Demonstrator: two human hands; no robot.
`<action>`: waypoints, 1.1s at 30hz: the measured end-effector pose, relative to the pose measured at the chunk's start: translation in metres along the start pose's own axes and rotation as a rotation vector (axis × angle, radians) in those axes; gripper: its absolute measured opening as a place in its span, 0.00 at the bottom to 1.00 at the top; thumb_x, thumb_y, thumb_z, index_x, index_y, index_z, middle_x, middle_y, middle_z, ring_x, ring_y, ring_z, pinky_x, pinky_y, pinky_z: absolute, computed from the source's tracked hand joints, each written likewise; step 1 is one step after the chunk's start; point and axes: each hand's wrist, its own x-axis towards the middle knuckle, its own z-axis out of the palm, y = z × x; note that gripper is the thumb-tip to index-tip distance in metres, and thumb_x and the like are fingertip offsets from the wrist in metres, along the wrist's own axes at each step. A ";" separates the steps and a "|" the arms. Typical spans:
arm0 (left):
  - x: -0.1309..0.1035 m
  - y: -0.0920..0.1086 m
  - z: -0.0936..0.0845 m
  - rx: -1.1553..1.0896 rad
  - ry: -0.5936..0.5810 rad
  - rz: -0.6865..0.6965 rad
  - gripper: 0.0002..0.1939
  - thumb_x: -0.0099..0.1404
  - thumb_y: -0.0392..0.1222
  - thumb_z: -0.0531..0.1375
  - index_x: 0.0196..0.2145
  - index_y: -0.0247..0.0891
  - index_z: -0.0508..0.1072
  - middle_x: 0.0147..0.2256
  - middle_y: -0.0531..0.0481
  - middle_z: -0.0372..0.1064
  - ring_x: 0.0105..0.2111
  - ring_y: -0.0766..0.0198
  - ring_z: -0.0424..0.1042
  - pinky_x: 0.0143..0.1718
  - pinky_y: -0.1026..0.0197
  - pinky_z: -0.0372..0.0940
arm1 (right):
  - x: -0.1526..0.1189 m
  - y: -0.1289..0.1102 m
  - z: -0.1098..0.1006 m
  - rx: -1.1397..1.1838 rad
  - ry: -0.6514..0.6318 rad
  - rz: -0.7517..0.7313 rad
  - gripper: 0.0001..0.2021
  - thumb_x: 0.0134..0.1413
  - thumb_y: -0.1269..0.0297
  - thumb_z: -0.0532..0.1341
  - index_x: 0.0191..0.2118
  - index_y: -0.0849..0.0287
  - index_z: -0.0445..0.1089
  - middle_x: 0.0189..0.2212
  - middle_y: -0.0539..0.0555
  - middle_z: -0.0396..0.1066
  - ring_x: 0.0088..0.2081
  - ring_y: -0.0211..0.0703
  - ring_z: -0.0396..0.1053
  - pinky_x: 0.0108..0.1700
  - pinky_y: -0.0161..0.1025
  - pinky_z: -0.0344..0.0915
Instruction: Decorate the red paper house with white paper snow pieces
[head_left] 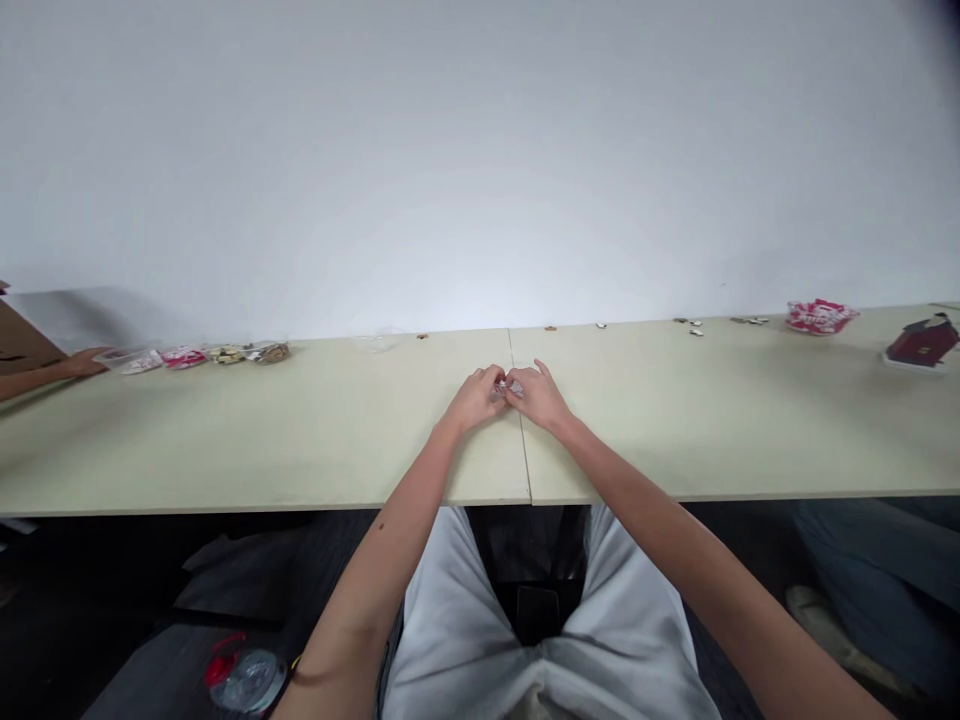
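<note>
My left hand (475, 398) and my right hand (541, 397) meet over the middle of the pale table, close to the seam between its two boards. Between their fingertips is a small, crinkly plastic packet (514, 388), whitish with some reddish-pink colour. Both hands pinch it, the left from its left side and the right from its right side. Fingers cover much of the packet, so its contents cannot be made out.
Several bags of pieces, one a pink bag (184, 357), lie at the left, near another person's hand (84, 362) and a cardboard box (26, 340). Small pieces (696, 332) lie along the back. Farther right are a pink-and-white bag (820, 316) and a dark red house model (924, 342).
</note>
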 end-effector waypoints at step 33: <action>-0.001 -0.004 -0.002 -0.017 0.082 0.037 0.11 0.62 0.31 0.52 0.43 0.40 0.65 0.42 0.45 0.65 0.46 0.56 0.63 0.49 0.54 0.63 | -0.001 -0.006 -0.011 0.102 0.022 -0.037 0.08 0.60 0.66 0.56 0.43 0.56 0.70 0.39 0.52 0.77 0.42 0.45 0.73 0.52 0.43 0.59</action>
